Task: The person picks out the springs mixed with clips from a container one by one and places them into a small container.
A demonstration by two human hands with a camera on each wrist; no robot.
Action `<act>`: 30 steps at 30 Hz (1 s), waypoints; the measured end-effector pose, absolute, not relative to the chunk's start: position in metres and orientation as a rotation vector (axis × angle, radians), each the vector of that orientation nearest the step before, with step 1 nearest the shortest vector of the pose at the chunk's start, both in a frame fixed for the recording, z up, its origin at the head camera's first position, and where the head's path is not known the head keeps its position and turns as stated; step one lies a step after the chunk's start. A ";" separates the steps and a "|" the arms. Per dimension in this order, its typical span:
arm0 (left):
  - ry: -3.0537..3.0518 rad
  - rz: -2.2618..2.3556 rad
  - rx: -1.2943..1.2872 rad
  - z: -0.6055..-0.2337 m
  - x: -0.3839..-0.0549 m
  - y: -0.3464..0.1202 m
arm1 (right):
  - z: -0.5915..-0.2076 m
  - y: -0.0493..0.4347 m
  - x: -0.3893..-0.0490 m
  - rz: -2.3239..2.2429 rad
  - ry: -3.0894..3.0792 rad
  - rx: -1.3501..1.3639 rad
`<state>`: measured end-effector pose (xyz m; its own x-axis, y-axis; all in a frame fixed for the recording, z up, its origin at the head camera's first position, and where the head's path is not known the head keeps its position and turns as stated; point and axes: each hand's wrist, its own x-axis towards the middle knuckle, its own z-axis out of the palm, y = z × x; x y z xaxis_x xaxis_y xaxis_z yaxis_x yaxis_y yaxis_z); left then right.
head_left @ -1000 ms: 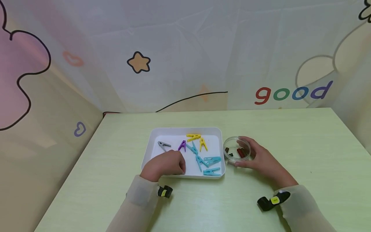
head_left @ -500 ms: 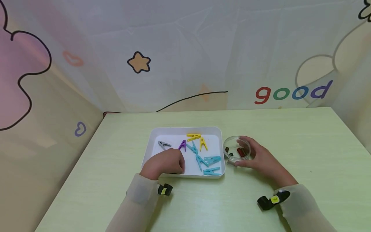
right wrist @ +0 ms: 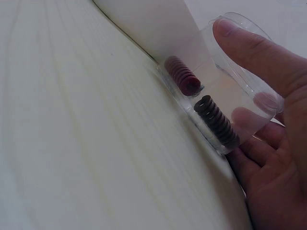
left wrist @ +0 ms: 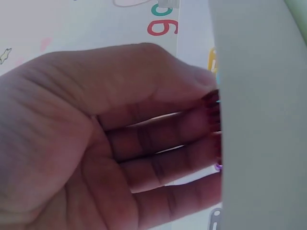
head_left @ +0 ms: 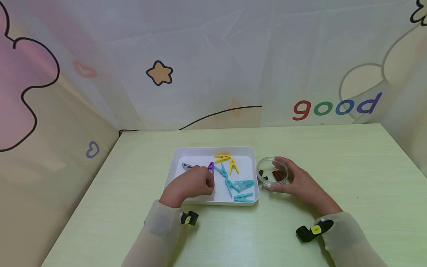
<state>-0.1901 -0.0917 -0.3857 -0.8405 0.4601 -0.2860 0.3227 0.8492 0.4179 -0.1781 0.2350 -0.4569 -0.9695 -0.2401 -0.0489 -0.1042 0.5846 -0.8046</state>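
My left hand (head_left: 191, 185) is over the left front part of a white tray (head_left: 200, 150). In the left wrist view its thumb and fingers pinch a red coil spring (left wrist: 214, 112), partly hidden behind the tray's wall. The right hand (head_left: 297, 181) grips a clear round container (head_left: 271, 159) that stands on the table against the tray's right side. Inside it lie a red spring (right wrist: 182, 76), a dark spring (right wrist: 217, 120) and smaller dark pieces. A pale metal spring (head_left: 265, 188) shows at the container's front edge; whether it is inside, I cannot tell.
The tray holds several light blue clothespins (head_left: 244, 184), two yellow clothespins (head_left: 234, 166), a purple clothespin (head_left: 211, 166) and a grey clothespin (head_left: 186, 166), partly covered by the left hand. A printed cloth (head_left: 213, 74) hangs behind the pale green table (head_left: 320, 148).
My left hand has risen a little from the tray's front wall and moved slightly away from me, now covering part of the grey clothespin. The right hand and container stay in place.
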 end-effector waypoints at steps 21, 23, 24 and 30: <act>2.737 0.668 0.745 -0.384 -0.188 -0.086 | -0.457 0.234 -0.179 -1.353 2.635 -0.262; 2.744 0.673 0.767 -0.383 -0.189 -0.086 | -0.457 0.234 -0.179 -1.351 2.635 -0.258; 2.750 0.671 0.778 -0.384 -0.189 -0.085 | -0.457 0.234 -0.179 -1.351 2.635 -0.257; 2.785 0.677 0.812 -0.383 -0.188 -0.083 | -0.457 0.235 -0.178 -1.344 2.641 -0.260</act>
<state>-0.1876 -0.0830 -0.3832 -0.8393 0.5430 -0.0282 0.4694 0.7498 0.4662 -0.1782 0.2345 -0.4570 -0.9709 -0.2294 -0.0691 -0.0791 0.5791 -0.8114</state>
